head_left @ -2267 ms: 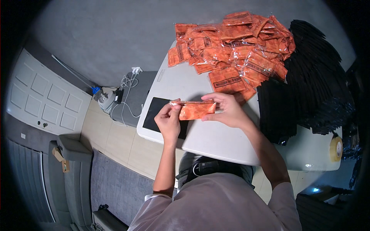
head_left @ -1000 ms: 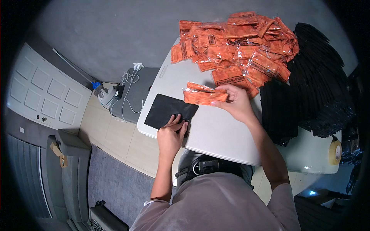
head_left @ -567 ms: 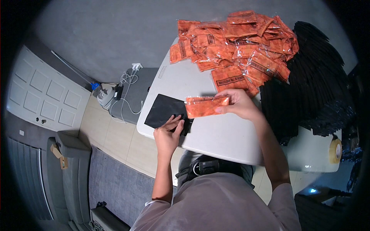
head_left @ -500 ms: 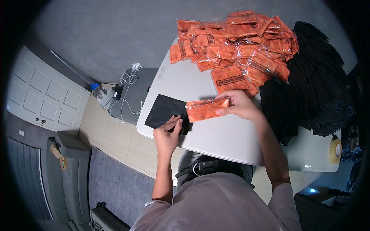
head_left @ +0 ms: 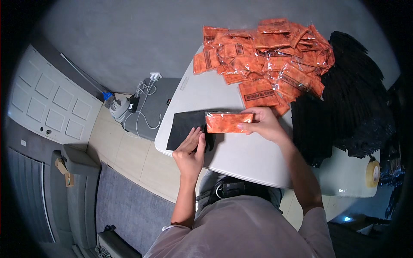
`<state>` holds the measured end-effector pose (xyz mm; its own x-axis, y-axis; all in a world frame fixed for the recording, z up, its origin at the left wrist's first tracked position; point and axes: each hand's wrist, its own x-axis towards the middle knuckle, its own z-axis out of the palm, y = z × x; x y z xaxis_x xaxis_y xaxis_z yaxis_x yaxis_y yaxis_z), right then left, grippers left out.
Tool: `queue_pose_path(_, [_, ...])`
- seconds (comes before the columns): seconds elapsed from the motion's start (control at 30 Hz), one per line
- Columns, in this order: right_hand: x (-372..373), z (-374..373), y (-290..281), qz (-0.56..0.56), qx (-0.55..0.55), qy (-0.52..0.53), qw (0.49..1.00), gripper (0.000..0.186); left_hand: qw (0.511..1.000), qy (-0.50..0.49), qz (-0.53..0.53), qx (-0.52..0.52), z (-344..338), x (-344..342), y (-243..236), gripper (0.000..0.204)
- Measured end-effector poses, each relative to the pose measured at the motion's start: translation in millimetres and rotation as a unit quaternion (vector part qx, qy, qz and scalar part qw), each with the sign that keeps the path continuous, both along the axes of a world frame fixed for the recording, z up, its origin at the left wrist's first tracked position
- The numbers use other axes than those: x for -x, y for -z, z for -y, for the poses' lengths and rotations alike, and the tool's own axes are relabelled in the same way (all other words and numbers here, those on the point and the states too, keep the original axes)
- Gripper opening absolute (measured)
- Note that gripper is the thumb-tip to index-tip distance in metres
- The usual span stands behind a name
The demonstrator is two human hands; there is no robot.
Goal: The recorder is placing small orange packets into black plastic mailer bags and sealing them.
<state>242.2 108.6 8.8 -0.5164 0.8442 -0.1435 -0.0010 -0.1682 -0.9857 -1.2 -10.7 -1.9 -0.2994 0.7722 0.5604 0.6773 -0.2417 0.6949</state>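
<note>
My right hand (head_left: 267, 124) pinches the right end of a flat orange packet (head_left: 227, 123) in clear shiny plastic, thumb on the near side. The packet is level above the white table, its left end over the right edge of a flat black bag (head_left: 183, 124). My left hand (head_left: 188, 148) lies at the bag's near right part, fingers straight and thumb held apart. Whether the packet's left end is inside the bag's mouth or just over it, I cannot tell.
A heap of similar orange packets (head_left: 258, 53) covers the table's far part. Stacks of black bags (head_left: 350, 94) stand on the right, with a tape roll (head_left: 373, 173) near the right edge. White cables (head_left: 144, 101) lie on a grey box (head_left: 161, 92) beyond the table's left.
My left fingers have straightened from a pinch at the black bag. The orange packet has levelled and shifted slightly left in my right hand. The whole view has dropped a little.
</note>
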Motion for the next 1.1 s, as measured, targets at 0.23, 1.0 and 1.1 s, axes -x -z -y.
queue_pose_path(0.23, [14.4,18.2,10.9,0.026,-0.193,0.026,0.980,0.045,0.998,-0.031,0.049,-0.007,-12.1,1.2,-7.4,0.018])
queue_pose_path(1.0, [29.8,34.9,4.9,0.106,-0.369,0.105,0.918,0.042,0.984,-0.032,-0.154,0.080,-30.3,2.1,-46.0,0.039])
queue_pose_path(1.1, [31.2,36.0,13.0,0.104,-0.405,0.105,0.902,0.042,0.963,-0.039,-0.218,0.151,-39.7,-2.6,-64.0,0.040])
